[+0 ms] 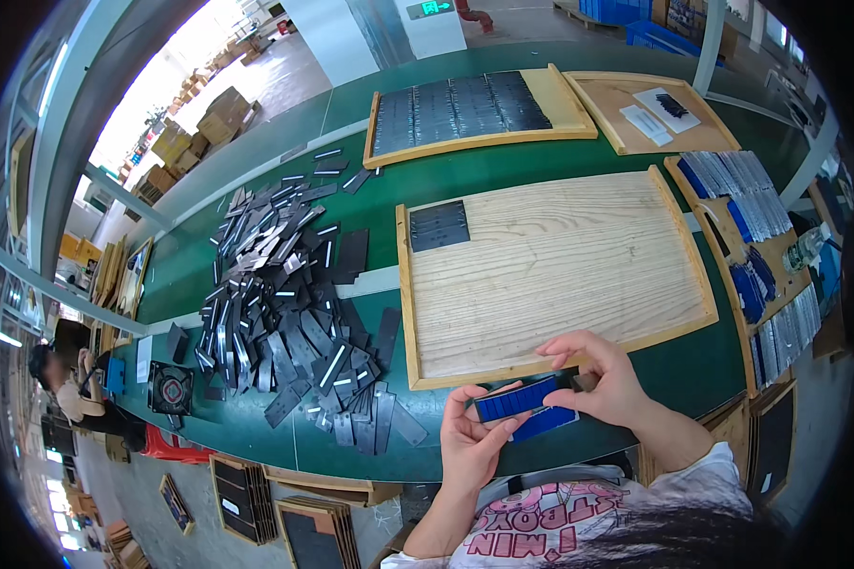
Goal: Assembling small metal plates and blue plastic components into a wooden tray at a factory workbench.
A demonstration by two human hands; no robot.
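Green workbench (256, 431) curves across a factory hall, its edges bent by the lens. Near wooden tray (560, 275) lies directly before the person, with one block of dark pieces (439, 226) in its far left corner; the low rim probably serves to square up rows. Far tray (558, 95) sits beyond it, mostly covered. Loose heap of dark strips (285, 303) spreads to the left, apparently kept within arm's reach.

Left hand (473, 446) grips a ribbed blue strip (517, 398) between thumb and fingers, just off the near tray's front edge. It is held face up and close to the body, likely for a clear view. Right hand (609, 384) is partly curled at the strip's right end, upper fingers lifted and apart; whether thumb and forefinger pinch anything cannot be told.

Second blue piece (546, 424) shows below the strip, partly covered; its support is unclear. Left fingertips are mostly hidden behind the strip. Lower strips in the heap are buried. Co-worker (85, 403) at far left is small and blurred.
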